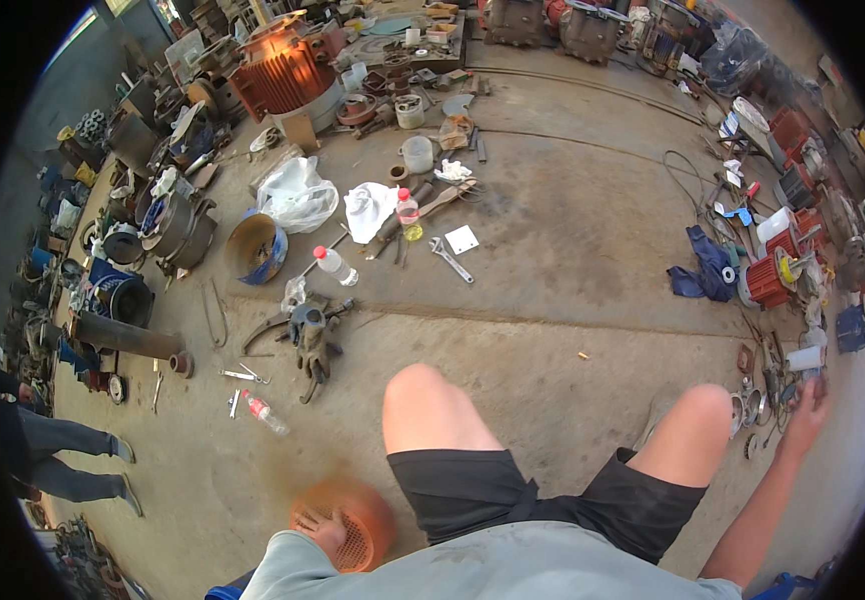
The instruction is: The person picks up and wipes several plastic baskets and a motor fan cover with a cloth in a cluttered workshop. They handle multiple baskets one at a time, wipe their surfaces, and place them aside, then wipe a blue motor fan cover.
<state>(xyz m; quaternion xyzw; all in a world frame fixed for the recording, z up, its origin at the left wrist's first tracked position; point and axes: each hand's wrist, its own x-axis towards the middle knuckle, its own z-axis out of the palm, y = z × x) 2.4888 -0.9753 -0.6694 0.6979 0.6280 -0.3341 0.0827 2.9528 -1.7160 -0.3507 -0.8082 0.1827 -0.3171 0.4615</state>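
My left hand (325,532) lies with fingers apart on the perforated face of a round orange motor fan cover (378,515), on the floor beside my left thigh. The sleeve above it hides part of the cover. Far out to the right, my right hand (807,412) is raised with its fingers bent around something small that I cannot make out. Just beyond those fingers shows a white cylinder (805,358). Metal rings (753,405) lie on the floor to the left of this hand.
Ahead on the concrete lie a gear puller (311,335), an adjustable wrench (451,260), bottles (337,266) and a white plastic bag (297,194). Red motors (773,278) and a dark blue cloth (703,264) line the right. A person's legs (68,455) stand at the left.
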